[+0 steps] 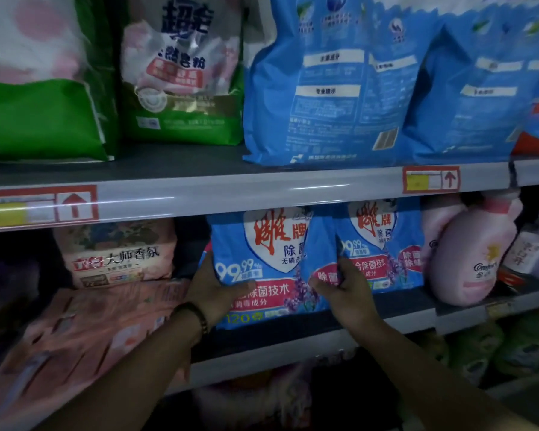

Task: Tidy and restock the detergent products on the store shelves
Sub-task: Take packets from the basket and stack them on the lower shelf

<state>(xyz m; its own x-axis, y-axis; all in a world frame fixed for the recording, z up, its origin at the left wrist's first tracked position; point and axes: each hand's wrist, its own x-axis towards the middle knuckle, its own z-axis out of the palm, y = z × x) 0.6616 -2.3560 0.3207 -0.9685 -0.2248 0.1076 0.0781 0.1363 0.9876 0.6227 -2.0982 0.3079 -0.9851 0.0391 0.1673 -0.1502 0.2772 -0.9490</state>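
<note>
Here the left hand [213, 290] and right hand [346, 287] both grip the blue detergent bag [262, 265].

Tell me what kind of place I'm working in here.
Probably a shop's laundry aisle: price tag on the shelf rail, blue detergent bag gripped by left hand and right hand, pink bottle nearby.

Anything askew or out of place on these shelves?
Yes. The pink bottle at lower right leans, not upright. The two big blue bags above face backwards, barcode side out. Left, a pink pack lies flat, sticking out past the shelf front.
</note>
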